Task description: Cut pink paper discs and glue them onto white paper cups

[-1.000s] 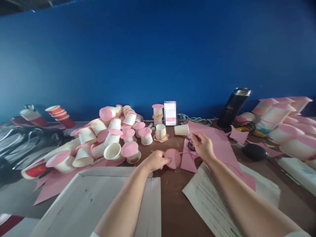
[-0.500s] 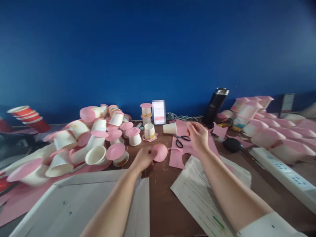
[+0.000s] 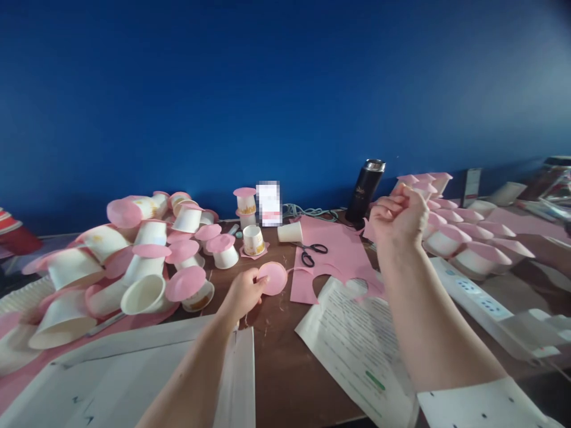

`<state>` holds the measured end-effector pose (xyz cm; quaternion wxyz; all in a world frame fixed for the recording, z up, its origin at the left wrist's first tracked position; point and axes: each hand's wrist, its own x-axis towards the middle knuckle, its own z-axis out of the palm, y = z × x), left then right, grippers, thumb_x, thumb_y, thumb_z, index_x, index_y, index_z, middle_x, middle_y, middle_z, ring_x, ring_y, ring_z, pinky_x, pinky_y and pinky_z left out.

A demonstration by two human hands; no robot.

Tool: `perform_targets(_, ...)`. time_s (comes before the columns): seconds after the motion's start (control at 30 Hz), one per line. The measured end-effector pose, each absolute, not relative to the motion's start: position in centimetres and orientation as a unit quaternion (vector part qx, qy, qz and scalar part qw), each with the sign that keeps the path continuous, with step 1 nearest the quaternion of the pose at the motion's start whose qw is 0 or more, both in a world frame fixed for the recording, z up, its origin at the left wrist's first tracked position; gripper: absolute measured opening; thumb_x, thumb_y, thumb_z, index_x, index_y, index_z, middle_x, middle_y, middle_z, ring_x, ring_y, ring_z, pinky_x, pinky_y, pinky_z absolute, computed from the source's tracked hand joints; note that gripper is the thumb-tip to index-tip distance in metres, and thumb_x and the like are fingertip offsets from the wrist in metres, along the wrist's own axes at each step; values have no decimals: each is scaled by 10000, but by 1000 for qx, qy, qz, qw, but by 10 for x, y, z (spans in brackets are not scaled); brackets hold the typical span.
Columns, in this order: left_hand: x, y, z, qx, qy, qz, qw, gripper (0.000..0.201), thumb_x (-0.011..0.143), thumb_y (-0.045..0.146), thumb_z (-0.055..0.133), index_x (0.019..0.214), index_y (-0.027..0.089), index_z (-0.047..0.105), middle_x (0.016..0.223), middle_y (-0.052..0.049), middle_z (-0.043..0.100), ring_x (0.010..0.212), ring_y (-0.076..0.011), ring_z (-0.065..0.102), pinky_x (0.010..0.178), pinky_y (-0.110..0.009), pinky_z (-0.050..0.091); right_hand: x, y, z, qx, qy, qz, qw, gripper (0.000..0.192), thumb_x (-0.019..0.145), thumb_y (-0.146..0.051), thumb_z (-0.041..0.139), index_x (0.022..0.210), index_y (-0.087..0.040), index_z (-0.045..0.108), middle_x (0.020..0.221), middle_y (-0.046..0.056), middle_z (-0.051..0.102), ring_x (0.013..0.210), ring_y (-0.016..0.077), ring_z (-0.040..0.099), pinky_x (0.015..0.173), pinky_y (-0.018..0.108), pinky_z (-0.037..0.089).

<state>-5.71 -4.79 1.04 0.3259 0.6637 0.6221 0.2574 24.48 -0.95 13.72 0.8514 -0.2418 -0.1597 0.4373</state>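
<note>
Right now the pink paper sheet (image 3: 339,252) is lying on the tabletop (image 3: 285,362) just right of your left hand (image 3: 243,291), whose grip is pinching the pink disc (image 3: 273,277) by its near edge. Being thin, light and floppy, it is likely creasing easily. Your right hand (image 3: 399,217) is hovering fisted, apparently empty.

printed sheet (image 3: 357,345): text too small to read | black flask (image 3: 364,190): mark illegible
</note>
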Motion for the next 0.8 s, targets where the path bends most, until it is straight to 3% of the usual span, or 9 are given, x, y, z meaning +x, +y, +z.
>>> perform_targets(0.13,-55,-49,13,660,630,247,328,231,811,376,519,660,201,526,421,43,513,460,-144,542,538,-235,325,260,-12,133,-244,-152,453,844,231,862,-145,384,659,-210,472,448,-123,311,321,14,269,335,120,234)
perform_targets(0.27,-54,-48,13,665,632,239,319,221,819,364,509,672,201,525,429,44,514,465,-143,540,539,-236,323,255,-4,121,-370,-222,395,811,141,819,-208,464,682,-216,496,466,-115,342,338,36,284,343,151,222)
perform_targets(0.37,-55,-48,15,672,632,228,310,218,826,343,491,662,201,513,453,35,532,486,-144,546,544,-239,324,239,-1,100,-598,-388,265,649,90,784,-256,548,799,-208,622,590,-42,558,469,85,490,425,189,335)
perform_targets(0.4,-55,-48,16,673,633,222,311,217,828,335,483,659,201,511,462,31,540,496,-146,550,545,-241,325,233,-1,90,-659,-487,203,536,135,790,-260,556,847,-201,664,705,1,644,606,125,589,524,218,419)
perform_targets(0.47,-56,-48,18,677,630,213,317,196,828,312,475,673,200,519,482,27,557,523,-152,562,558,-244,330,220,-6,69,-729,-628,100,253,198,796,-282,569,924,-211,702,933,63,706,880,236,651,734,323,481)
perform_targets(0.53,-56,-48,18,681,628,209,313,174,828,303,478,699,200,532,496,28,566,546,-158,571,576,-249,335,209,-13,49,-733,-649,91,182,251,779,-315,625,970,-181,716,1050,137,696,1029,334,618,842,423,457)
perform_targets(0.6,-57,-48,17,686,627,212,301,171,833,316,486,716,201,536,513,29,572,560,-162,576,586,-253,335,202,-19,33,-732,-674,62,76,396,864,-395,537,1180,-183,648,1213,175,636,1140,366,568,889,474,432)
perform_targets(0.67,-57,-47,14,688,630,212,291,189,839,336,491,710,203,527,522,29,570,561,-164,578,584,-255,332,200,-22,25,-727,-683,47,49,452,901,-430,477,1265,-187,590,1267,177,606,1172,363,550,902,471,425)
perform_targets(0.8,-57,-48,12,685,630,211,298,187,847,343,493,735,201,543,522,35,563,541,-161,584,585,-252,340,208,-22,25,-713,-696,55,72,416,902,-388,462,1260,-214,582,1232,137,635,1081,315,609,831,394,455)
